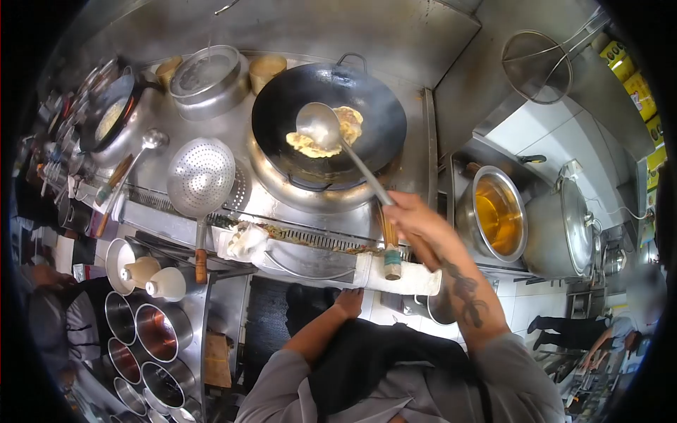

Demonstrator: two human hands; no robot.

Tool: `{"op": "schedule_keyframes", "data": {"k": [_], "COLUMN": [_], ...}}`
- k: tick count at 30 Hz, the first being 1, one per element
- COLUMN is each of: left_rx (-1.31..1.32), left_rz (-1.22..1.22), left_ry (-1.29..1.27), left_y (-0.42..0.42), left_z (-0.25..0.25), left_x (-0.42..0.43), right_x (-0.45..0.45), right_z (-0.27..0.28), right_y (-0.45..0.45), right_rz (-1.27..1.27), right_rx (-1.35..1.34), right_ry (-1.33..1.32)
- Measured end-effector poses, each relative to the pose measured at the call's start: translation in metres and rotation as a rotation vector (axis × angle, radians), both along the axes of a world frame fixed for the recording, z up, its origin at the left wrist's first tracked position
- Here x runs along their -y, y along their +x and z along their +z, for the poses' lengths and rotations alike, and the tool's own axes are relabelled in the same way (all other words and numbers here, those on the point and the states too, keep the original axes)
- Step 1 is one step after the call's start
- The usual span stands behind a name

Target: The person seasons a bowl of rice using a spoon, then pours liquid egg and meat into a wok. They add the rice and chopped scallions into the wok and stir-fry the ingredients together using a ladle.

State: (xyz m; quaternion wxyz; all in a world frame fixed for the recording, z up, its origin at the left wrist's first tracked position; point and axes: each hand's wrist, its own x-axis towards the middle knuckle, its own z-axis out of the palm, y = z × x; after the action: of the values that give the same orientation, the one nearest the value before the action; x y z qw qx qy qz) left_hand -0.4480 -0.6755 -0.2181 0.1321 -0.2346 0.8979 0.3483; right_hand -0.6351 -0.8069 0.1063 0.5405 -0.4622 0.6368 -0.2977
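Note:
My right hand [415, 213] is closed around the handle of a long metal ladle [365, 169]. The ladle's round bowl is down in a black wok [384, 120], over pieces of yellow egg [350, 123]. The wok sits on a metal burner ring [264, 166]. Under my right wrist lies a bamboo brush [392, 262] with a teal band, near a folded white cloth [416, 282]. My left hand [348, 303] is low at the stove's front edge, close to the cloth; its fingers are too small and partly hidden to read.
A perforated skimmer [202, 176] lies left of the wok. To the right are a bowl of amber oil [499, 215] and a tall lidded pot [557, 225]. Several sauce pots [159, 331] stand lower left. A wire strainer [537, 67] hangs upper right. Other people are at both sides.

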Motion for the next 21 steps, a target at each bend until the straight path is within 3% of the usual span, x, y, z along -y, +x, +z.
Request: {"op": "schedule_keyframes", "data": {"k": [2, 5, 8, 11, 14, 18, 21], "left_rx": [0.043, 0.002, -0.048, -0.033, 0.060, 0.154, -0.046], "left_rz": [0.023, 0.073, 0.103, 0.101, 0.050, 0.033, 0.180], "left_ry": [0.020, -0.030, -0.097, -0.137, -0.127, -0.049, -0.477], "left_y": [-0.002, 0.001, -0.001, -0.005, -0.007, -0.015, -0.025], "left_z": [0.009, 0.005, -0.012, -0.022, -0.006, -0.019, -0.059], "left_x": [0.000, -0.003, -0.009, -0.011, -0.012, -0.011, -0.028], "right_x": [-0.010, -0.001, 0.031, 0.022, -0.002, -0.013, 0.011], "right_z": [0.021, 0.036, -0.039, 0.004, 0.025, 0.043, 0.022], "right_y": [-0.020, -0.013, -0.002, 0.030, 0.009, -0.012, -0.012], "right_rz": [0.048, 0.000, 0.015, 0.020, 0.073, 0.007, -0.013], "right_rx": [-0.082, -0.510, -1.044, -0.434, -0.075, -0.267, -0.717], "right_ry": [0.037, 0.013, -0.264, -0.090, -0.059, 0.020, -0.081]}}
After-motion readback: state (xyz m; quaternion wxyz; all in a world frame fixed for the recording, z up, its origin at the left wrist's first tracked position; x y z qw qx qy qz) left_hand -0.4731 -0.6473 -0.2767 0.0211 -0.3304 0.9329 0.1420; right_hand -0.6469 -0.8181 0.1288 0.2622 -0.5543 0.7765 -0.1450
